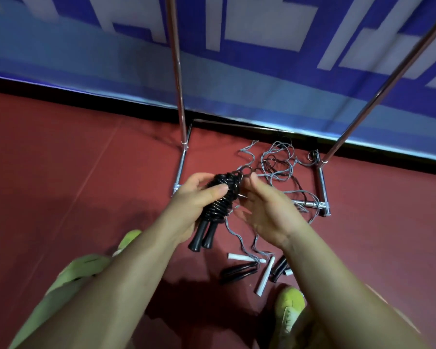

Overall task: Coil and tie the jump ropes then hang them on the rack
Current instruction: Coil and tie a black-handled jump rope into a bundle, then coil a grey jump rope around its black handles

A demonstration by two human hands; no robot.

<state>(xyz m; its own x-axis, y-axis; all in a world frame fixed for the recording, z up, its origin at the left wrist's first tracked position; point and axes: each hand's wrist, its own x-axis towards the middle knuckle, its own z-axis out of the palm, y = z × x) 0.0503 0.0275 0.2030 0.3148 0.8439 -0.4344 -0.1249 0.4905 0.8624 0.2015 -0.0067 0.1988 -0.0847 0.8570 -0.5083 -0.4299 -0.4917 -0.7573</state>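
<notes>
hands meet above the red floor [61, 159]. left hand [194, 197] grips the coiled black jump rope [220, 197], thumb lying over the wraps, its two black handles [203, 235] hanging down together. right hand [267, 205] is just beside the bundle's top, fingers curled (if they pinch the small loop [321, 170] there, i cannot tell). loose grey ropes [277, 162] lie tangled on the floor inside the chrome rack [179, 96] base, white handles [264, 275] and black ones nearer the green shoes [290, 308].
</notes>
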